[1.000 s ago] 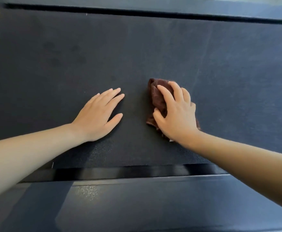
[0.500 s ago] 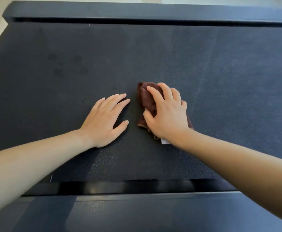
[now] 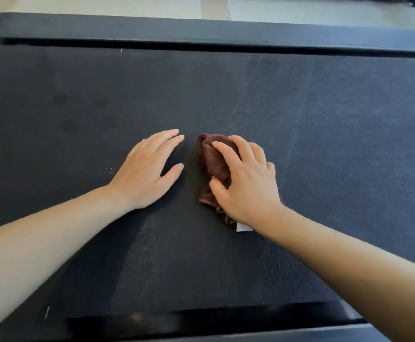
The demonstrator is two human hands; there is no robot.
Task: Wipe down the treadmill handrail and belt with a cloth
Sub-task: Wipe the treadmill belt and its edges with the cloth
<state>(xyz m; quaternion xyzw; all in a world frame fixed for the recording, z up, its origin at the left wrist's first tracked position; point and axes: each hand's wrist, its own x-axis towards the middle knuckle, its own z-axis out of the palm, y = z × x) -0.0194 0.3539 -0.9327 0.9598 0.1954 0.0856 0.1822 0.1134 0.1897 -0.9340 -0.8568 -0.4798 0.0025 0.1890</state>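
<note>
The left hand [image 3: 144, 174] lies flat, fingers straight, on the belt [image 3: 325, 144]. Just right of it, mid-frame, the right hand [image 3: 248, 183] clutches the bunched brown cloth [image 3: 214, 159]. Wadded so small, the cloth could miss the dark spots [image 3: 69, 124] at upper left. The belt is dark and grainy. A black rail [image 3: 201, 28] crosses the top, with pale floor [image 3: 103, 6] beyond.

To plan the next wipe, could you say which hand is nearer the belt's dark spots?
Left hand: flat, just right of the dark spots; right hand, gripping the cloth, farther right.
</note>
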